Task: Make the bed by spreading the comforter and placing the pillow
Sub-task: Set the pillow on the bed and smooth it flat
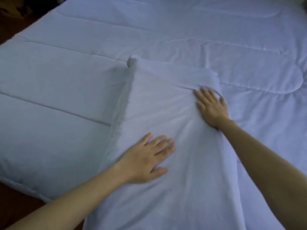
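A white quilted comforter (pixel 166 27) lies spread flat over the whole bed. On top of it, near me, rests a white pillow (pixel 159 113) in a loose case, its long axis running away from me. My left hand (pixel 147 160) lies flat on the pillow's near left part, fingers apart. My right hand (pixel 211 107) presses flat on the pillow's far right edge, fingers spread. Neither hand grips the fabric.
The bed's left edge (pixel 25 188) drops to a dark wooden floor (pixel 15 211) at lower left. A dim cluttered corner (pixel 11 7) shows at the top left. Comforter surface stretches bare to the right and far side.
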The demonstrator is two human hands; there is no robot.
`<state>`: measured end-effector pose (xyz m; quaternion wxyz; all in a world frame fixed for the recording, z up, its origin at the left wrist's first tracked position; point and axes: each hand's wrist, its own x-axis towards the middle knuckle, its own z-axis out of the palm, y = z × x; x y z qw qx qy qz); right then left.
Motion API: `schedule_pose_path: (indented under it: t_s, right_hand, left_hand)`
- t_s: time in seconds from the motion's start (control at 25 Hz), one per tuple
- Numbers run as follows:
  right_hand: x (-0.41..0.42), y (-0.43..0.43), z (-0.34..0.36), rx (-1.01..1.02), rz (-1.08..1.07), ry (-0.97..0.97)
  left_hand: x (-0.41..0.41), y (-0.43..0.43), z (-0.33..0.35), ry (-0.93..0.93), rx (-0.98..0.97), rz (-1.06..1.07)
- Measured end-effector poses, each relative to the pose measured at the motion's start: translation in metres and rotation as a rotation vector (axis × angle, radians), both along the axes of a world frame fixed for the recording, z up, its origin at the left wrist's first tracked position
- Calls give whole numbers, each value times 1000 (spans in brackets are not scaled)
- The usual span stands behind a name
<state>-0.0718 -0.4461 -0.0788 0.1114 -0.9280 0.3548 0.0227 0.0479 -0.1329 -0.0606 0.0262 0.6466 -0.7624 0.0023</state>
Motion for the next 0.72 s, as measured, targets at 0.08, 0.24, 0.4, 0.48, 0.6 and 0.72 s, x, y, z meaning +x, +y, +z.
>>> schedule_pose_path:
  t_s: [0.08,0.24,0.4,0.48,0.6,0.72]
  right_hand:
    - [7,-14,2,121,-266,-83]
    - [18,60,15,-76,-311,-375]
    - [32,152,11,-1,655,-149]
    - [63,110,8,-59,520,-115]
    - [99,-3,9,-74,66,-39]
    - [78,-72,8,84,-303,-154]
  left_hand:
    - [32,-46,-5,-27,23,72]
    - [106,-154,-7,-77,121,241]
    - [167,-228,-7,-48,117,392]
    - [194,-243,-6,-6,119,485]
    - [216,-242,-6,51,81,618]
    - [218,-224,-7,296,-11,801]
